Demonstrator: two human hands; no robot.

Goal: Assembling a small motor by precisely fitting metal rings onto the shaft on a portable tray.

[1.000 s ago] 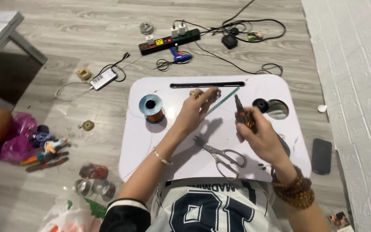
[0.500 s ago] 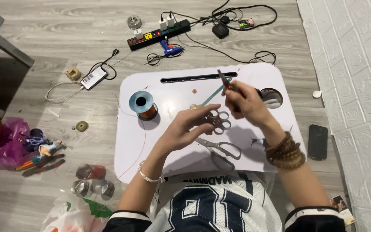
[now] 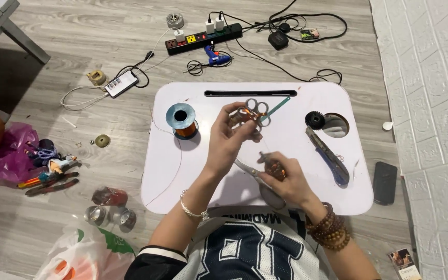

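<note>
From the head camera, looking straight down: a white rounded lap table (image 3: 193, 171) sits on the grey wood-plank floor (image 3: 79, 57), and both hands are busy over its middle. The left hand (image 3: 229, 140) is up, fingers curled tight around a small copper-wound metal piece with round silver loops (image 3: 251, 110), held just above the table's centre, near the far slot. The right hand (image 3: 286, 179) is closer in, fingers closed on a small tool with a dark orange handle (image 3: 274, 167); what kind of tool I cannot tell. Just beneath that hand lie steel scissors (image 3: 257, 179), flat on the table and partly covered by it. To the left of the left hand stands a blue-rimmed spool of copper wire (image 3: 181, 119), upright, with a thin strand trailing off toward the near left edge. A thin green strip (image 3: 278, 106) lies slanted just right of the held piece. Further right, a black toothed gear (image 3: 315, 120) sits beside the table's round cup hole, and a grey and blue utility knife (image 3: 330, 158) lies angled below it. Off the table: a black power strip with plugs (image 3: 203, 39) at the far side, a blue glue gun (image 3: 218, 58) just near it, a phone on a white cable (image 3: 121, 83) to the far left, and a dark phone (image 3: 385, 182) on the right.
</note>
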